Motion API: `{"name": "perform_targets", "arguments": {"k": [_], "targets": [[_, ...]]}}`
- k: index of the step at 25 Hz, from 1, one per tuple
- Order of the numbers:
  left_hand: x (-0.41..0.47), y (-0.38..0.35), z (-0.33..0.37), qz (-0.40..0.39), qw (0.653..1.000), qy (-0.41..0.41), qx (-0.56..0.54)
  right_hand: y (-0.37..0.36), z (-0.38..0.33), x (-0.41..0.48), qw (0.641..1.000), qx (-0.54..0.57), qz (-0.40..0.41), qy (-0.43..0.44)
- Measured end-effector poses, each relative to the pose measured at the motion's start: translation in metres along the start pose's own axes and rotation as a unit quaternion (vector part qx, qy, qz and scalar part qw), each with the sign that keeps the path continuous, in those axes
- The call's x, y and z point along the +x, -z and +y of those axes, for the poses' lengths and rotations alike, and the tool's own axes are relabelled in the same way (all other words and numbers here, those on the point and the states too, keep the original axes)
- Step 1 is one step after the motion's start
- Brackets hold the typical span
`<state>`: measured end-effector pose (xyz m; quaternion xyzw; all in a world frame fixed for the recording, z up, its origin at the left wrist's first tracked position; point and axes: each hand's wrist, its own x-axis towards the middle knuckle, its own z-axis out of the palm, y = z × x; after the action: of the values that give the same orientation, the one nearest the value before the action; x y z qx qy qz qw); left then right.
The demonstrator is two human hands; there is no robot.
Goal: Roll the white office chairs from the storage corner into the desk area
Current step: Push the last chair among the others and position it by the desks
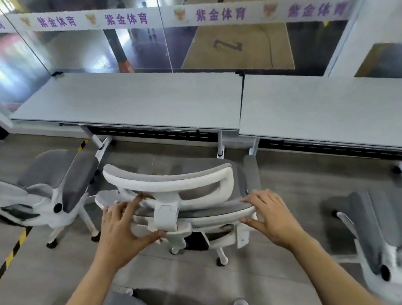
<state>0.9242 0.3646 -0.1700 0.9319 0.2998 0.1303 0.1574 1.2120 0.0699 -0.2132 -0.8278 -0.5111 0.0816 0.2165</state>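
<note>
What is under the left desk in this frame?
Under the left desk a dark slotted tray runs along its front edge, with white legs on the grey floor. The chair held by both hands is not under it. Anything deeper is hidden by the desktop.

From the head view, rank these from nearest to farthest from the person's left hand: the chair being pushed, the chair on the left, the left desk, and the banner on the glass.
Starting from the left hand:
1. Pushed chair: its backrest is under the hand.
2. Left chair: beside it, on the left.
3. Left desk: ahead, beyond both chairs.
4. Banner: on the glass behind the desk.
</note>
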Motion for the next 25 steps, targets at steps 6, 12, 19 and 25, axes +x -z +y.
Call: {"name": "perform_targets", "arguments": {"k": [6, 12, 19, 25], "targets": [[-0.027, -0.017, 0.019, 0.026, 0.992, -0.113, -0.050, 0.022, -0.032, -0.059, 0.979, 0.094, 0.050, -0.175], [-0.037, -0.017, 0.011, -0.001, 0.982, -0.171, -0.082, 0.001, -0.083, -0.128, 0.952, 0.058, 0.089, -0.288], [-0.017, -0.017, 0.022, -0.038, 0.981, -0.177, -0.063, 0.016, -0.086, -0.132, 0.915, 0.166, 0.041, -0.365], [-0.002, -0.014, 0.025, -0.062, 0.987, -0.141, -0.040, 0.019, -0.073, -0.108, 0.908, 0.200, 0.046, -0.365]]}}
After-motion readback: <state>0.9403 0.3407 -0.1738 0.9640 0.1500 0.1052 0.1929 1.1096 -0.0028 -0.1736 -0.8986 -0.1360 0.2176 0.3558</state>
